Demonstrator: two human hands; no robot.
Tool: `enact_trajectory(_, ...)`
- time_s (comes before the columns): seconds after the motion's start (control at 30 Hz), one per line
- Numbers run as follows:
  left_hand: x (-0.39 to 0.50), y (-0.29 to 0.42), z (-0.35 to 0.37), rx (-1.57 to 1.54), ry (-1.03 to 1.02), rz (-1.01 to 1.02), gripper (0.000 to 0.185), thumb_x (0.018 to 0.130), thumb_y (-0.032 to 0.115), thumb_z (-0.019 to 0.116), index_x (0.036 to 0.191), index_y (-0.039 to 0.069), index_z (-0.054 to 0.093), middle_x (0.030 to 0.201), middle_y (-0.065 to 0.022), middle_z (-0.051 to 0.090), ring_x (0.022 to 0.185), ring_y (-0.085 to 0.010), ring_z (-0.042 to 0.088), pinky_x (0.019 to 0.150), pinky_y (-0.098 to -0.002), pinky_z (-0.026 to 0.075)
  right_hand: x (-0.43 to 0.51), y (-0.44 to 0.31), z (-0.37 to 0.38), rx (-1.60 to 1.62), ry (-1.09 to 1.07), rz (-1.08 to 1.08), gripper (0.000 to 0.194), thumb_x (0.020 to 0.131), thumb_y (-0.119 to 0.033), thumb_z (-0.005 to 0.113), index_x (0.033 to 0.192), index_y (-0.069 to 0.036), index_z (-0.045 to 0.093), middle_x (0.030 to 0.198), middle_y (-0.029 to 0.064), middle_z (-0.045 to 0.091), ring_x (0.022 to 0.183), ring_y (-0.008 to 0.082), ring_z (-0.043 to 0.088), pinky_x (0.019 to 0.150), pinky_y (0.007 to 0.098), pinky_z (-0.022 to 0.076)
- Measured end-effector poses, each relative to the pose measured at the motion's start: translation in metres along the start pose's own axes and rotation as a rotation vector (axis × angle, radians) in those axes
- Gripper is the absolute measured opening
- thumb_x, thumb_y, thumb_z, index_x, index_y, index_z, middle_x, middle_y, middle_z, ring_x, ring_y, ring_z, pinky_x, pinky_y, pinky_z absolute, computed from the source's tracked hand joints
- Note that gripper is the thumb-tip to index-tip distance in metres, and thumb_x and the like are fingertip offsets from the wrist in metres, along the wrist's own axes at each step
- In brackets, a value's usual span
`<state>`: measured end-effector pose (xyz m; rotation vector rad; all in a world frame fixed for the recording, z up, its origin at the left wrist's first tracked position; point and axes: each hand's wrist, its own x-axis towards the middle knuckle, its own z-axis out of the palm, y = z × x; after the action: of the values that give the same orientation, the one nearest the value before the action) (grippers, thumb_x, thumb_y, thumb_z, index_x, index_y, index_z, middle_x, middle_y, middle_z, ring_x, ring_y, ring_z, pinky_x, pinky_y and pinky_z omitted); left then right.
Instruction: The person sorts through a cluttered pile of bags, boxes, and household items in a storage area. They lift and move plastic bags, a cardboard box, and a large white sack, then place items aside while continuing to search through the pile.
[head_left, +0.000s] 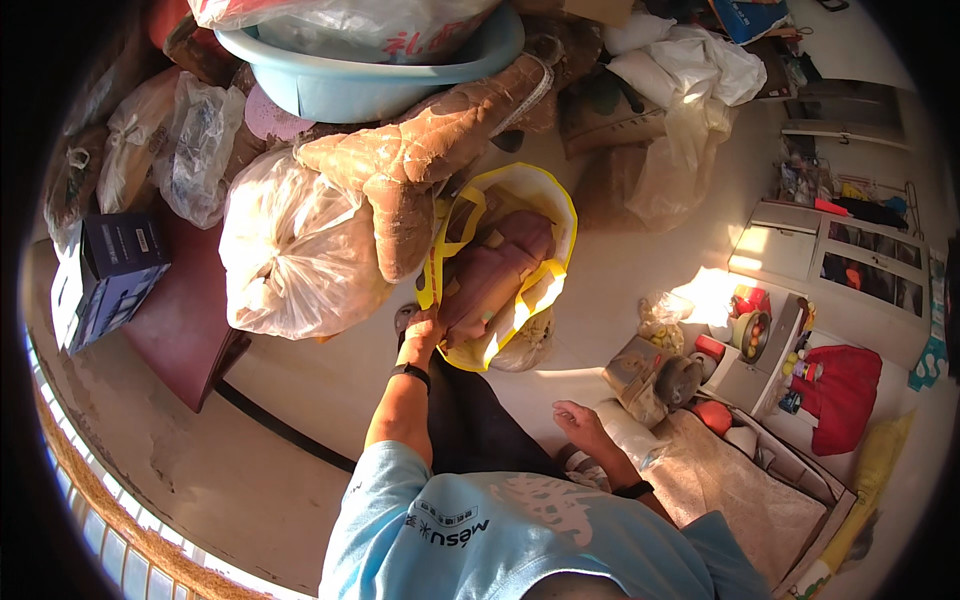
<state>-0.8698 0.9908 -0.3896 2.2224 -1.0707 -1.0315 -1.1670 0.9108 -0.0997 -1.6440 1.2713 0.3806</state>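
Observation:
My left hand (424, 328) is closed on the near left rim of a yellow-edged shopping bag (564, 217), just below its yellow handle. Inside the bag lies a mauve, folded item (501, 274) that looks like a bag or case. A clear plastic bag (531, 345) sits on the floor against its near side. My right hand (581, 421) hangs to the right, away from the bag, with its fingers partly curled and nothing seen in it. Left of the shopping bag are a knotted, full plastic sack (292, 255) and a brown quilted, cracked item (420, 157).
A light-blue basin (367, 86) holding plastic bags stands beyond. At left are a dark box (124, 262) and a dark red panel (187, 300). Cardboard boxes (637, 367), a cloth-covered box (727, 480) and white cabinets (862, 277) line the right. White plastic bags (690, 67) lie at the upper right.

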Motion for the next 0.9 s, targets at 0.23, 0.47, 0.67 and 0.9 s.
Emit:
enact_trajectory(0.23,0.040,0.052,-0.021,0.022,0.051,0.023,0.023,0.083,0.011,0.050,0.103,0.006,0.060,0.091,-0.0228,0.065,0.087,-0.0392,0.065,0.071,-0.0465,0.053,-0.013,0.009,-0.008,0.086,0.057,0.119,0.032,0.089,-0.018,0.061,0.116,-0.001,0.060,0.096,0.0173,0.069,0.087,0.0228,0.068,0.079,0.0327,0.0528)
enact_trajectory(0.47,0.133,0.093,-0.014,0.053,0.021,-0.070,0.034,0.087,0.016,0.047,0.119,0.009,0.056,0.099,-0.0233,0.065,0.093,-0.0423,0.063,0.080,-0.0480,0.052,-0.008,0.038,-0.020,0.019,-0.015,0.114,0.031,0.088,-0.017,0.060,0.114,0.000,0.060,0.097,0.0192,0.068,0.088,0.0253,0.068,0.080,0.0346,0.0521)
enact_trajectory(0.67,0.154,0.138,-0.021,0.005,-0.087,-0.292,0.044,0.089,0.013,0.049,0.133,0.008,0.042,0.094,-0.0270,0.065,0.092,-0.0396,0.065,0.078,-0.0468,0.054,0.037,0.059,-0.062,0.072,0.034,-0.031,0.030,0.088,-0.019,0.061,0.113,-0.002,0.060,0.097,0.0200,0.068,0.086,0.0283,0.068,0.076,0.0367,0.0529)
enact_trajectory(0.9,0.060,0.143,-0.044,0.074,-0.059,-0.009,0.057,0.088,0.016,0.051,0.140,-0.001,0.034,0.105,-0.0273,0.063,0.092,-0.0427,0.062,0.080,-0.0477,0.052,0.066,0.066,-0.130,0.009,0.160,0.092,0.022,0.086,-0.018,0.059,0.102,-0.004,0.063,0.084,0.0192,0.066,0.077,0.0323,0.066,0.070,0.0380,0.0521)
